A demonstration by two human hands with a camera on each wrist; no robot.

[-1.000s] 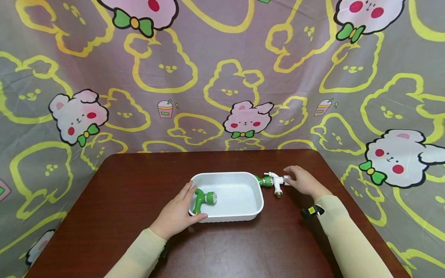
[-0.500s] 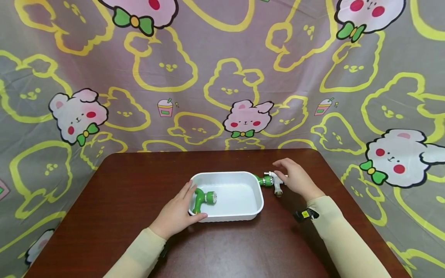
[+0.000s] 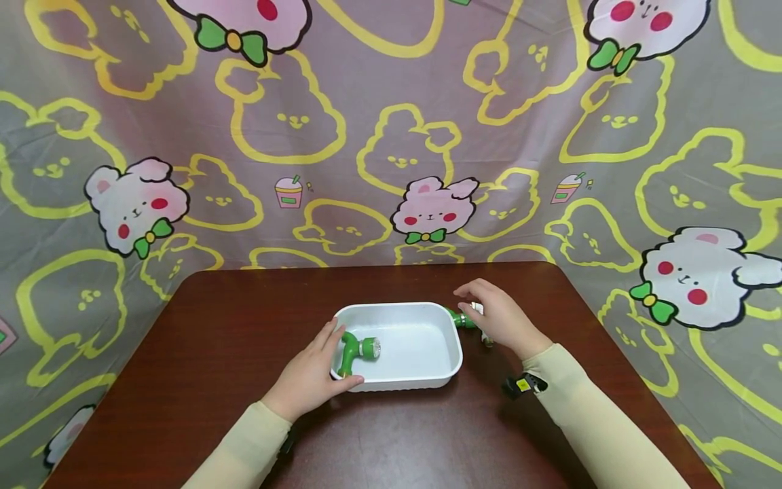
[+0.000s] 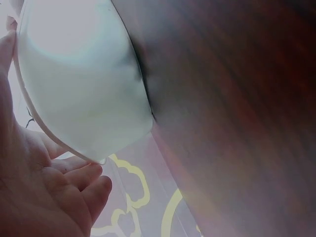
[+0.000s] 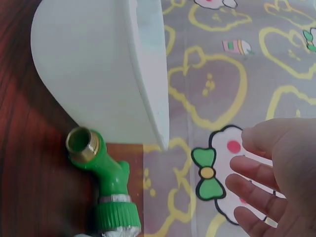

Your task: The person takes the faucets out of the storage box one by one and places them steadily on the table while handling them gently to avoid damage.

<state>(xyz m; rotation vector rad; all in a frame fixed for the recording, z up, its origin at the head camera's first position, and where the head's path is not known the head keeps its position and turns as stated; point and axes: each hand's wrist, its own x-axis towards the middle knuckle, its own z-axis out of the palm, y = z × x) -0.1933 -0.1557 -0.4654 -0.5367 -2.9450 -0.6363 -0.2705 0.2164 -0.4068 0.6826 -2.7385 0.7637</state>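
A white rectangular basin [image 3: 397, 384] stands mid-table. My left hand [image 3: 308, 380] rests at its left end, fingers and thumb spread along the rim; in the left wrist view the fingers touch the basin's side [image 4: 89, 98]. Inside the basin's left part lies a green tap [image 3: 352, 352]. Just beyond the right end lies another green tap [image 3: 463, 318], its brass thread showing in the right wrist view. Beside it is a white tap [image 3: 487, 338], mostly hidden by my right hand [image 3: 504, 319]. That hand hovers above the taps, fingers loosely bent and holding nothing.
The dark reddish-brown table [image 3: 244, 305] carries all of this. A curtain [image 3: 379, 149] with cartoon rabbits and yellow outlines hangs behind and at both sides. A black device [image 3: 524, 385] is strapped at the right wrist.
My right hand has moved left from the white tap's right end to above the taps, covering more of the white one. The left hand and basin have stayed put.
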